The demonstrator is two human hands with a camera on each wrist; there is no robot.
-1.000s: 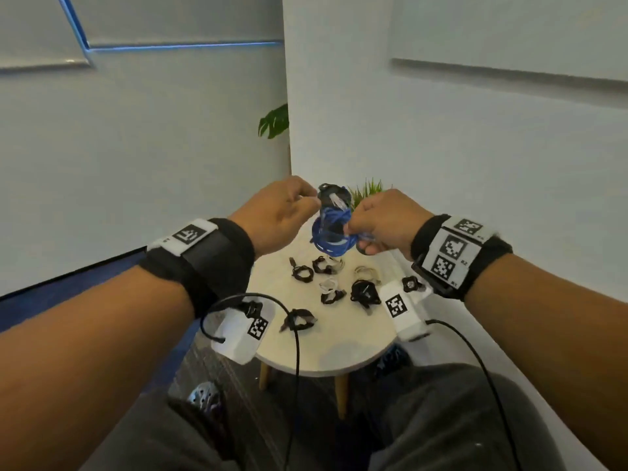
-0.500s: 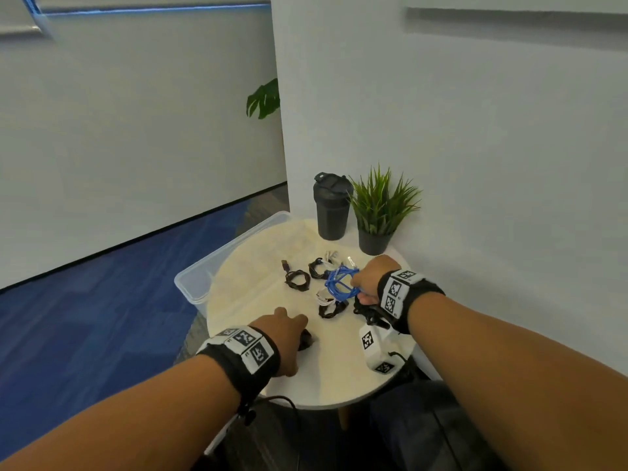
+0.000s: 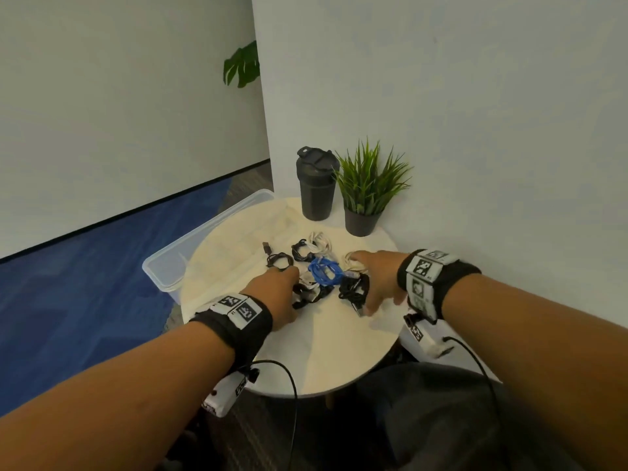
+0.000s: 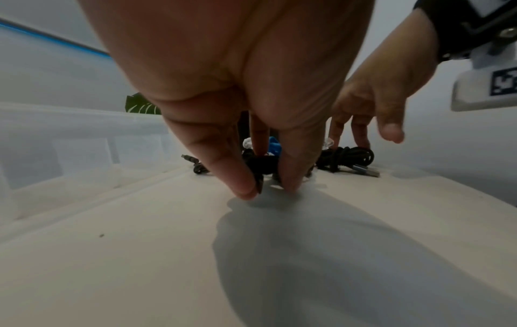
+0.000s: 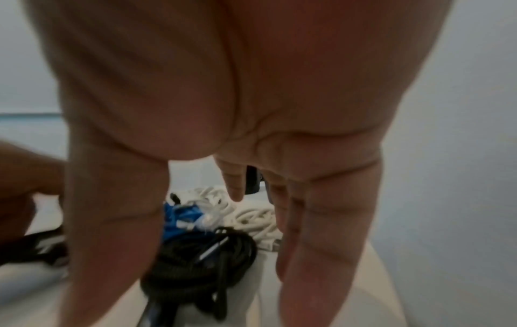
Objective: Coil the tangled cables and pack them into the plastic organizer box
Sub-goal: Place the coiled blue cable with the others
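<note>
Several coiled cables lie on the round white table (image 3: pixel 316 351). The blue coil (image 3: pixel 324 271) rests loose among them. My left hand (image 3: pixel 289 283) pinches a small black cable bundle (image 4: pixel 263 168) between thumb and fingers, down on the tabletop. My right hand (image 3: pixel 373 280) hovers with straight, spread fingers over a larger black coil (image 3: pixel 353 288); its fingertips reach a white cable (image 3: pixel 351 263). The right wrist view shows that black coil (image 5: pixel 201 261), the blue coil (image 5: pixel 181 216) and the white cable (image 5: pixel 251 216) under the open palm. The clear plastic organizer box (image 3: pixel 190 246) stands off the table's left edge.
A black lidded tumbler (image 3: pixel 317 185) and a potted green plant (image 3: pixel 367 195) stand at the back of the table against the wall. More small black (image 3: pixel 278 260) and white (image 3: pixel 319 243) coils lie toward the back. Blue carpet is at left.
The blue coil went from being held up in both hands to lying on the table, released by the right hand. The left hand came down and forward onto a black bundle.
</note>
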